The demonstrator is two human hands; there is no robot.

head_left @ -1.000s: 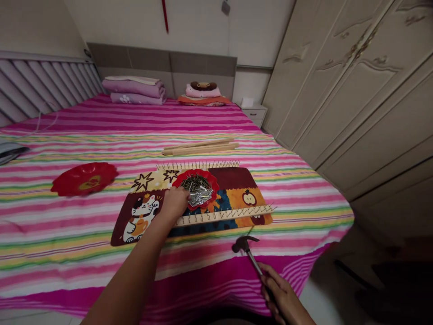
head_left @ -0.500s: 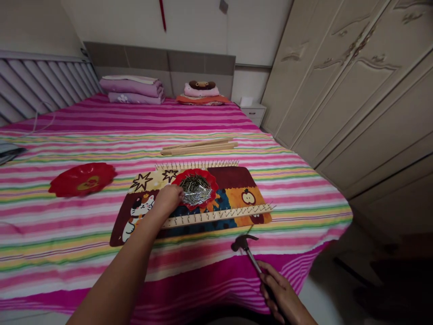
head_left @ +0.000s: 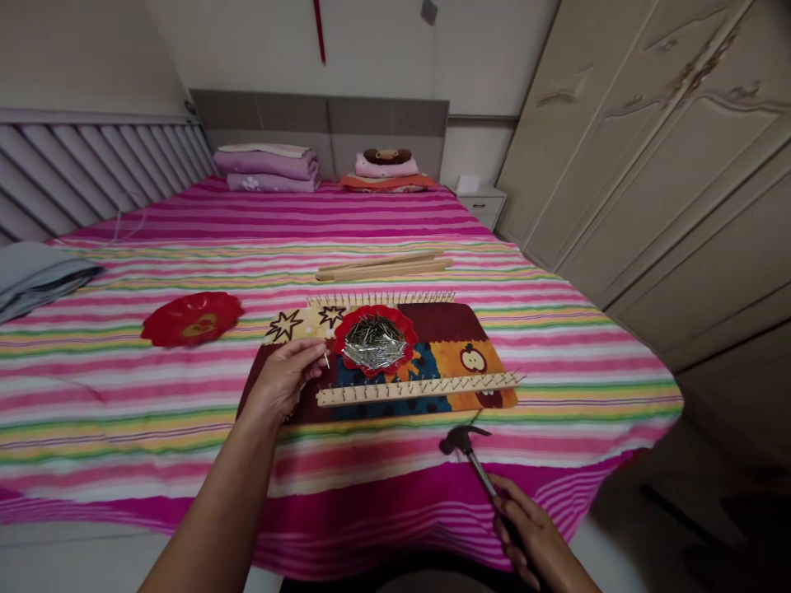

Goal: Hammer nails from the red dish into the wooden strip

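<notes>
Between thumb and forefinger, my left hand (head_left: 285,377) pinches a nail (head_left: 327,359), just left of a red scalloped dish (head_left: 409,323) full of loose nails (head_left: 374,339). My right hand (head_left: 525,519) grips a claw hammer (head_left: 473,451) by its dark handle, the head pointing away from me above the near side of the bed. In front of my left hand lies a wooden strip (head_left: 364,395) with a row of nails standing in it, several of them leaning. A second nailed strip (head_left: 380,299) sits behind the dish. Under these is a patterned mat (head_left: 432,321).
Bare wooden strips (head_left: 386,268) lie beyond the mat. A second red dish (head_left: 191,319) stands to the left on the striped bedspread (head_left: 124,428). Folded grey cloth (head_left: 43,276) is at the far left. Folded bedding (head_left: 269,167) lies by the headboard, and a wardrobe (head_left: 673,165) rises at the right.
My left hand has left the dish of nails and moved a little left and back, with a nail in its fingertips. The hammer stays in my right hand. The view has shifted slightly left.
</notes>
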